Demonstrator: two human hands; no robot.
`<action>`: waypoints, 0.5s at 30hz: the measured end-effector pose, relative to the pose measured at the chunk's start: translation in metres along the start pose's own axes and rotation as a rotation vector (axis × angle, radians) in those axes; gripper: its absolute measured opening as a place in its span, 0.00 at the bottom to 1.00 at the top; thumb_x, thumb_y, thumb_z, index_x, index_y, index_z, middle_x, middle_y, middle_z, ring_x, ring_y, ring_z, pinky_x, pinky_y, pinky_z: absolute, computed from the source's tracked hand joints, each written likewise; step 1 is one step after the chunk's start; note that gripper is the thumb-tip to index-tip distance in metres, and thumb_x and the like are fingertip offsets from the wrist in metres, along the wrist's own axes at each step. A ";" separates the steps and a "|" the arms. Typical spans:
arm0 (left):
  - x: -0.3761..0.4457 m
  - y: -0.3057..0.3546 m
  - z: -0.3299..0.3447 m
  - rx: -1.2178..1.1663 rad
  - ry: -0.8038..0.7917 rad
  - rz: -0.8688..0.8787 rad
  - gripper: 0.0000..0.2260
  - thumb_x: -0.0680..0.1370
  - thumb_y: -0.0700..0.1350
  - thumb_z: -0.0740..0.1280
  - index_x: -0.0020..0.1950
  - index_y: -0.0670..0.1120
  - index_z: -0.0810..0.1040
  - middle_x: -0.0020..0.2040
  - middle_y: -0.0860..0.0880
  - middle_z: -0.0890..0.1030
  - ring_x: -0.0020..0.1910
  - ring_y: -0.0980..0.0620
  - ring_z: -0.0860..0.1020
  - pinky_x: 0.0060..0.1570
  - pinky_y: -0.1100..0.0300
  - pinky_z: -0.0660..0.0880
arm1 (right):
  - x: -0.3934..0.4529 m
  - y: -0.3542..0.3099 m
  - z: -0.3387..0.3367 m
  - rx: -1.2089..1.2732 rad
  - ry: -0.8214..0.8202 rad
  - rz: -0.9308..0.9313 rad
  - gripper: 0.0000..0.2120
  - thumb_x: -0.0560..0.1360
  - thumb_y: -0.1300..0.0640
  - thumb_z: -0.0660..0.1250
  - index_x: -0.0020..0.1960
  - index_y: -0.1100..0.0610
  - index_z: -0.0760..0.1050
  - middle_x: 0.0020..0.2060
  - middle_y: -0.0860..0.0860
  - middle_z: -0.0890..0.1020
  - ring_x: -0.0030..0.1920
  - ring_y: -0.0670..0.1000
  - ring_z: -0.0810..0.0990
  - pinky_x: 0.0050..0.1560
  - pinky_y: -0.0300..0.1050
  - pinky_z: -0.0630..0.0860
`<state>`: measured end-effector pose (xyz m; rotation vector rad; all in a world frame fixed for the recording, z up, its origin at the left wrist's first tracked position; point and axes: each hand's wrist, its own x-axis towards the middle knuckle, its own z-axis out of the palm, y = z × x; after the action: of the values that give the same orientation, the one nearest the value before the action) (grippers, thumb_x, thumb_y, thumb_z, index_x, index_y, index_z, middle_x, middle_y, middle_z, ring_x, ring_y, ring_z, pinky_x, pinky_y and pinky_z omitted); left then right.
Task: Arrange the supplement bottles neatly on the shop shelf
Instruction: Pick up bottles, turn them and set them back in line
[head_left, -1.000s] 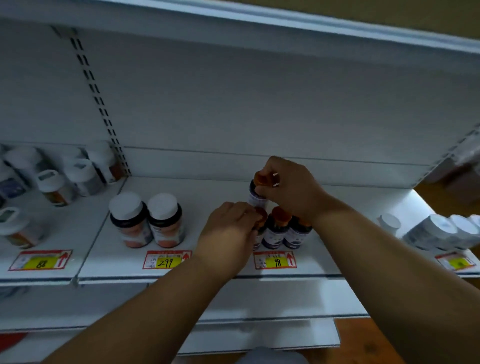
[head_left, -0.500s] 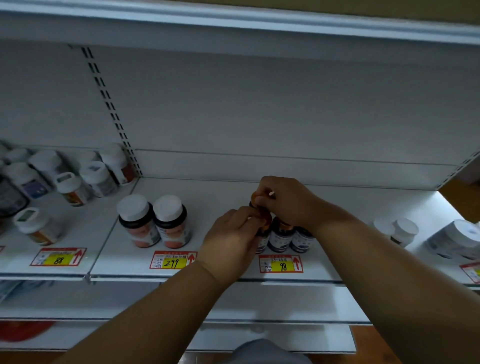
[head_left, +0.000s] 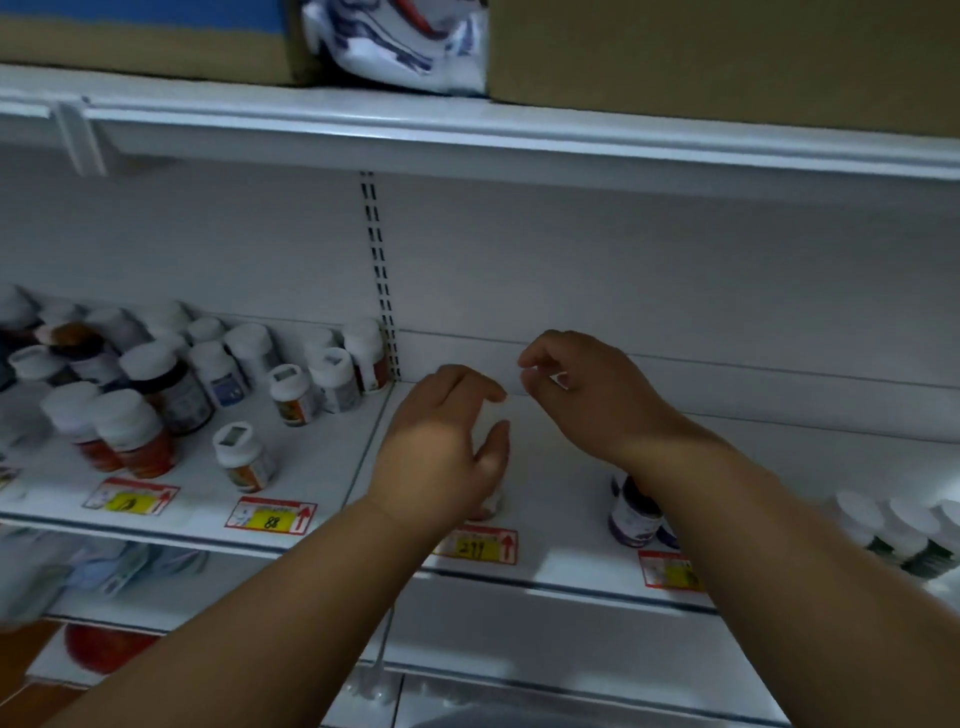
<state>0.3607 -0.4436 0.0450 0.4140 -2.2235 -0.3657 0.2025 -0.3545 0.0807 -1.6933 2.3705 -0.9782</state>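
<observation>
My left hand (head_left: 441, 447) curves over a white-capped bottle (head_left: 492, 505) standing above the 299 price tag (head_left: 475, 545); fingers and thumb wrap its top and hide most of it. Further right, my right hand (head_left: 582, 395) hovers above the shelf (head_left: 561, 467) with loosely curled fingers, holding nothing. Small dark bottles with purple labels (head_left: 634, 514) stand at the shelf front, partly hidden under my right wrist. Several white-capped bottles (head_left: 156, 405) stand in a loose, uneven cluster on the left shelf section.
More white-capped bottles (head_left: 883, 525) stand at the far right of the shelf. A slotted upright (head_left: 382, 280) divides the two shelf sections. Cardboard boxes (head_left: 727, 62) and a white bag (head_left: 395, 47) sit on the shelf above. Lower shelves lie below.
The view has swung left. My right hand let go of the orange-capped bottle and lifted away empty. My left hand moved left from the small dark bottles onto a white-capped bottle.
</observation>
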 end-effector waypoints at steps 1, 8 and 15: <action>-0.001 -0.016 -0.012 0.005 0.021 -0.012 0.08 0.71 0.41 0.70 0.50 0.42 0.81 0.47 0.46 0.79 0.44 0.48 0.77 0.46 0.63 0.69 | 0.008 -0.016 0.010 0.012 -0.004 -0.012 0.06 0.79 0.51 0.62 0.53 0.49 0.76 0.49 0.47 0.79 0.49 0.44 0.76 0.50 0.41 0.72; -0.008 -0.140 -0.098 0.025 0.063 -0.012 0.06 0.73 0.40 0.67 0.48 0.41 0.80 0.45 0.45 0.78 0.43 0.46 0.77 0.43 0.58 0.72 | 0.079 -0.118 0.112 0.050 -0.014 -0.129 0.05 0.78 0.55 0.64 0.51 0.54 0.77 0.47 0.50 0.80 0.47 0.48 0.77 0.46 0.42 0.72; -0.021 -0.225 -0.144 0.100 -0.216 -0.094 0.12 0.72 0.42 0.71 0.54 0.43 0.79 0.49 0.43 0.79 0.47 0.41 0.77 0.46 0.51 0.75 | 0.141 -0.153 0.215 -0.158 -0.142 -0.034 0.15 0.77 0.57 0.65 0.62 0.60 0.74 0.58 0.60 0.75 0.57 0.58 0.74 0.55 0.49 0.70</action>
<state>0.5238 -0.6555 0.0312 0.5566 -2.4452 -0.3641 0.3607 -0.6037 0.0330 -1.7956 2.3893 -0.6654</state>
